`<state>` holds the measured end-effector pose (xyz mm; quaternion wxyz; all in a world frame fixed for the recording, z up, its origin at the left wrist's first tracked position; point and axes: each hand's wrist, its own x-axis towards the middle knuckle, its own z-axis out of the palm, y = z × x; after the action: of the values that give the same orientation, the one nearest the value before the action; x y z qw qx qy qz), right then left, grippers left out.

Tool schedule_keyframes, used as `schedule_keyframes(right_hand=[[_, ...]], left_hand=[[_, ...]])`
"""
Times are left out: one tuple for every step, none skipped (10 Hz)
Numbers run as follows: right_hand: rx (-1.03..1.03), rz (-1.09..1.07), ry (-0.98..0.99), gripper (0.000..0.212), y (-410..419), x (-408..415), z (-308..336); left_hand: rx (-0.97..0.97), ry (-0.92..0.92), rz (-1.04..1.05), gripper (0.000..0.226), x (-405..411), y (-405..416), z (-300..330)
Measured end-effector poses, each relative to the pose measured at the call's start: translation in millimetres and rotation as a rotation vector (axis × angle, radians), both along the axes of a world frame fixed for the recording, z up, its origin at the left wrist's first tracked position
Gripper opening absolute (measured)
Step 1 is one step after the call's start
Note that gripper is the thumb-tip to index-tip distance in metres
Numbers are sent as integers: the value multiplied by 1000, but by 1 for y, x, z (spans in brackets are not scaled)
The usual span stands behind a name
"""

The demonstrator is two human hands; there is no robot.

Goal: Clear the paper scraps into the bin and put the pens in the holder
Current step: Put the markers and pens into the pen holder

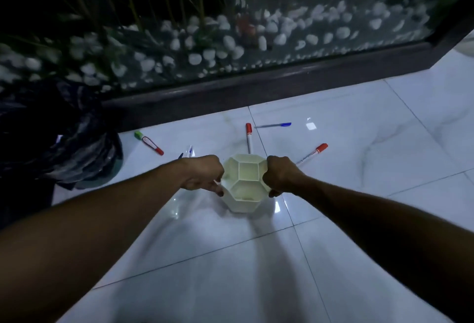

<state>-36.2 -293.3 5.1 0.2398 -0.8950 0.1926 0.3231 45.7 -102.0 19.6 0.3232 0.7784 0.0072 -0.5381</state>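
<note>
Holder (245, 186): a cream, many-sided pen holder with inner compartments, standing upright on the floor just below the frame's centre. I see my left hand (202, 173) against its left wall and my right hand (280, 174) against its right wall, both with fingers curled round the rim, so the holder sits gripped between them. A thin pale stick-like item shows at the left fingers; I cannot tell what it is.

Pens lie scattered beyond the holder, toward the upper centre: a red-capped marker (249, 138) pointing at the holder's far edge, a blue pen (274, 125) just right of that marker's cap, a second red-capped marker (314, 152) near my right wrist, a marker with a green end and a red cap (149, 139) at centre left, and thin blue pens (187, 152) partly hidden behind my left hand.

Surface: glossy white marble-look floor tiles (359, 194) with dark grout lines. A black bin bag (59, 138) fills the left edge. A dark frame (256, 84) crosses the upper half; behind its glass lie white pebbles (225, 40) and plant stems. Open tile extends toward the lower and right parts of the frame.
</note>
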Motion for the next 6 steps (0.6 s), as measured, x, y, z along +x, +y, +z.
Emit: schedule_keyframes(right_hand=[[100, 51, 124, 20, -10, 23, -1], [210, 67, 255, 26, -20, 35, 14], [247, 19, 201, 30, -37, 58, 37], [217, -59, 58, 31, -40, 74, 34], [127, -112, -74, 30, -37, 90, 11], [73, -95, -83, 32, -36, 101, -9]], left_hand=[[6, 18, -47, 27, 13, 8, -19], [-19, 37, -41, 29, 23, 14, -18], [41, -188, -57, 24, 45, 26, -10], [158, -451, -133, 23, 56, 40, -13], [409, -680, -334, 33, 63, 71, -31], [472, -653, -332, 38, 69, 92, -48]])
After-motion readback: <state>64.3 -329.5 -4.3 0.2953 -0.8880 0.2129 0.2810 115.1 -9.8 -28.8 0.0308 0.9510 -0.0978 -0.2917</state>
